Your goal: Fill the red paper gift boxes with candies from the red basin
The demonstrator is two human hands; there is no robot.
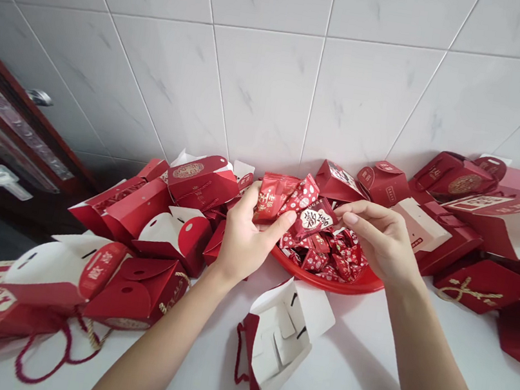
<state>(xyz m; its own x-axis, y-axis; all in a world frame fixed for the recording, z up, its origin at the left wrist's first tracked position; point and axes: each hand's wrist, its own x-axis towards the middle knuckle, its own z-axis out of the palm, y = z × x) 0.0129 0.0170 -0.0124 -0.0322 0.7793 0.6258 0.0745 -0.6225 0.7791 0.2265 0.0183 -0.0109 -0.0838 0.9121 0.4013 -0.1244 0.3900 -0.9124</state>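
1. Forearms (166, 350) reach in closest to my camera.
2. The left hand (251, 239) grips glossy red packets (275, 196) in its fingers, over a plastic bowl (327, 285); I'd press lightly, as such wrappers may slip.
3. The right hand (387, 243) bends its fingers at a dark packet (315, 219); I can't tell whether they pinch it.
4. Nearer, a white-lined cardboard box (277, 325) lies open on the worktop (197, 371), red boxes (203, 180) flanking.

White-tiled wall (265, 91) behind, faint grey streaks. Over left, dark reddish-wood furniture (30, 125), shiny metal knob (40, 97), silvery keys (4, 179).
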